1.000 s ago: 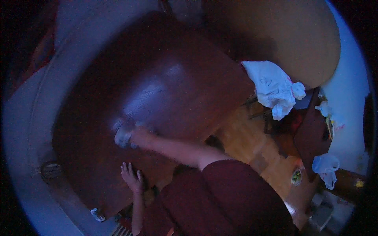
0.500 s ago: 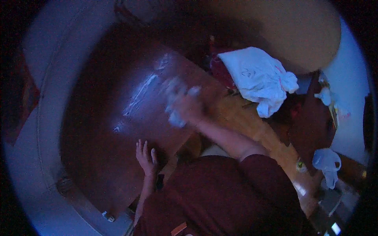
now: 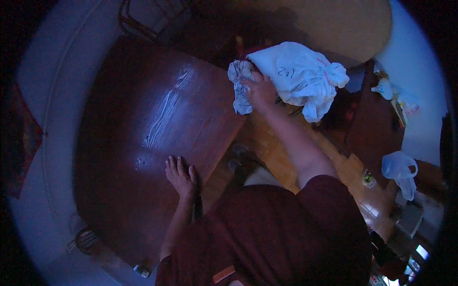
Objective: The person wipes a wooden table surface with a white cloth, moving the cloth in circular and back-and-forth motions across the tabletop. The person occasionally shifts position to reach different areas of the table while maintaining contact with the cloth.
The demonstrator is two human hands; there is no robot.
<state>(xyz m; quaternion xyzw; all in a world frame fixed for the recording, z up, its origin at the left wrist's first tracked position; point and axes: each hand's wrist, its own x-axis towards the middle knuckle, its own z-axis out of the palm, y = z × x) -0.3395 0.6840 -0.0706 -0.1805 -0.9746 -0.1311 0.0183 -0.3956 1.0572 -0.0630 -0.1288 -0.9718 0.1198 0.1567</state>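
Observation:
A dark reddish-brown wooden table [image 3: 119,190] fills the left half, a streak of light glossing its grain. My left hand [image 3: 180,176] lies on the tabletop by the near edge, palm down with its fingers spread. At the table's far right edge, my right hand [image 3: 261,93] grips a crumpled pale cloth [image 3: 242,88], which hangs partly over that edge. Its fingertips are partly hidden by the cloth. Just right of that hand is a tied white bag [image 3: 298,71] with dark markings.
A wooden chair [image 3: 143,21] stands beyond the table's far end. Wooden flooring [image 3: 281,148] runs along the right. A translucent plastic bag [image 3: 400,169] is at the right, near a dark brown piece of furniture [image 3: 377,119]. A small item [image 3: 140,270] sits at the table's lower corner.
My right hand has moved with the cloth from over the tabletop to the far right edge, beside the white bag. The left hand stays on the table, and the view has shifted slightly.

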